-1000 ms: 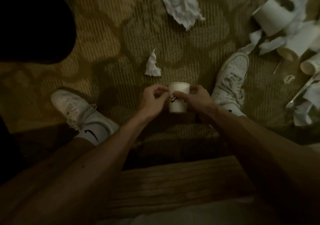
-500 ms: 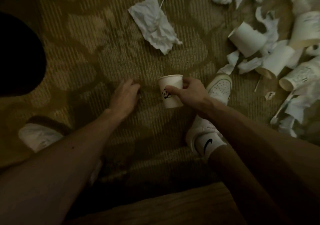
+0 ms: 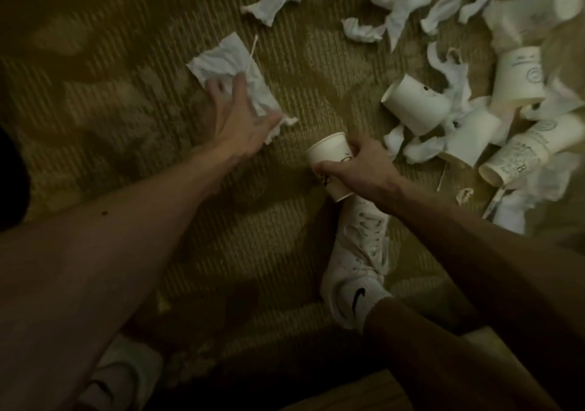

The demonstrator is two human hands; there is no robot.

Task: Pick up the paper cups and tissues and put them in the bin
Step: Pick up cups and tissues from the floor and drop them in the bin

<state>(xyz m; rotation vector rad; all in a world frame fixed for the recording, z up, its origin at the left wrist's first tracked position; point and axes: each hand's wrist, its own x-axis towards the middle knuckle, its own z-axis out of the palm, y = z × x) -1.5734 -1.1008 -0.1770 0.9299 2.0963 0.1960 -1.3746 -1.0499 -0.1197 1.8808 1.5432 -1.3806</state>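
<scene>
Everywhere, tissues (image 3: 389,5) and paper cups (image 3: 414,106) litter the patterned olive carpet (image 3: 126,62).

Dim warm light, olive-gold ribbed carpet (image 3: 285,236) with faint leaf pattern, wooden edge (image 3: 332,398) at bottom

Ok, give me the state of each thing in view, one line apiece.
left hand, fingers spread, resting on the flat tissue
right hand, gripping the held cup
held cup, tilted, mouth toward upper left
flat tissue, crumpled, lying on the carpet
loose cups, tipped on their sides at right
torn tissues, crumpled, scattered
thin stick, lying across the flat tissue's edge
</scene>
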